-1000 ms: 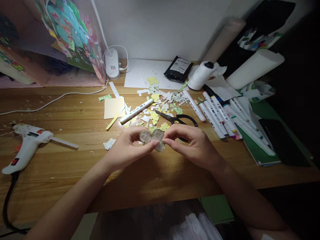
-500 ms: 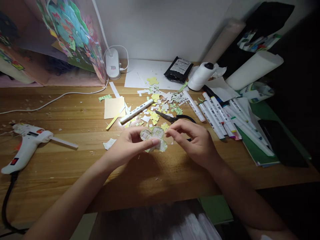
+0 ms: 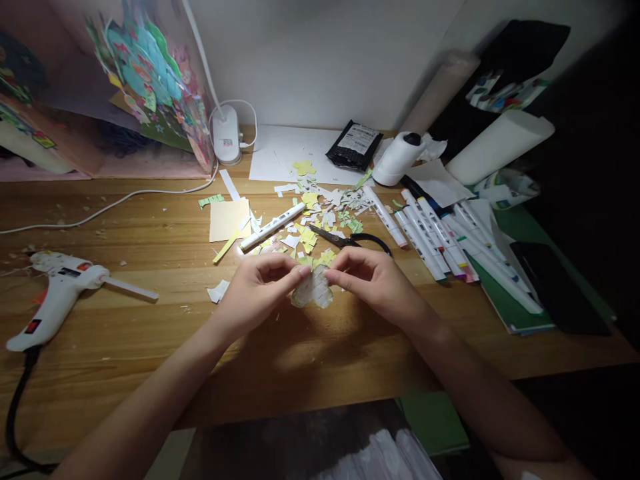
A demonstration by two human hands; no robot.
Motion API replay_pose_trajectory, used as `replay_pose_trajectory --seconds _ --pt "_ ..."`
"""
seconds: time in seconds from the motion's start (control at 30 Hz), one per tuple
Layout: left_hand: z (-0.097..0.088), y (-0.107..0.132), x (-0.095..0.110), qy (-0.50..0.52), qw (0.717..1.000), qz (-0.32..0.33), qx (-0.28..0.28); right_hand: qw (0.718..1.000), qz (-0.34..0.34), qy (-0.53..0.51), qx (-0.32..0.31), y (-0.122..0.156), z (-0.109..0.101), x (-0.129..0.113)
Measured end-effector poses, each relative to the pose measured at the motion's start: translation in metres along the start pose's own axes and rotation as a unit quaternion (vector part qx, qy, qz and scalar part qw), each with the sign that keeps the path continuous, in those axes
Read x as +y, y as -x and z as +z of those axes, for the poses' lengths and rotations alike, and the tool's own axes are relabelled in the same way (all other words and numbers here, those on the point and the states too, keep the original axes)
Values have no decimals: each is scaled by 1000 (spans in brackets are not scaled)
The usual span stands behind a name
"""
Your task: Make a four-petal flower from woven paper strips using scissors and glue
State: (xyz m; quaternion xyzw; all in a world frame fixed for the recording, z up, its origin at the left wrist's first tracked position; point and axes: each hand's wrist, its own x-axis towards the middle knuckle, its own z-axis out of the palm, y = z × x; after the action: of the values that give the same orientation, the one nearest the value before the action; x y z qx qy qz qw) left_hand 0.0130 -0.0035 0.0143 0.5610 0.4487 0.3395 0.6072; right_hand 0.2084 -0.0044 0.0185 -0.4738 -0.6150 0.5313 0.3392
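Note:
Between my two hands is a small paper cutout [image 3: 314, 291] with rounded lobes, pale with a greenish edge, held above the table. My left hand [image 3: 267, 283] pinches its left side between thumb and fingers. On the opposite side, the thumb and forefinger of my right hand [image 3: 373, 283] close on its edge. Black-handled scissors [image 3: 345, 239] lie just beyond my right hand, blades pointing left. Yellow, green and white paper scraps [image 3: 330, 210] are scattered past my fingertips. A white marker [image 3: 273, 227] rests beyond my left hand.
A hot glue gun [image 3: 60, 293] lies at the left with its cord off the front edge. Several markers [image 3: 430, 233] and a dark phone-like slab [image 3: 557, 287] lie at the right. A white power strip [image 3: 227, 137], black packet [image 3: 355, 145] and paper roll [image 3: 503, 148] stand toward the wall.
My right hand has moved left and now pinches the cutout's edge. The cutout has turned and looks folded or tilted, and my left thumb has shifted up to its edge.

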Motion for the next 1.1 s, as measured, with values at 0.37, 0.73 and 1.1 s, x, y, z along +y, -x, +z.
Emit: replay_pose_trajectory --seconds 0.37,0.73,1.1 --pt "2 1 2 5 997 23 73 996 37 -21 -77 1 5 3" --pt "9 1 -5 -3 1000 18 23 996 40 24 -77 1 9 4" --pt "12 2 -5 -20 997 45 67 997 74 -17 -30 2 13 6"
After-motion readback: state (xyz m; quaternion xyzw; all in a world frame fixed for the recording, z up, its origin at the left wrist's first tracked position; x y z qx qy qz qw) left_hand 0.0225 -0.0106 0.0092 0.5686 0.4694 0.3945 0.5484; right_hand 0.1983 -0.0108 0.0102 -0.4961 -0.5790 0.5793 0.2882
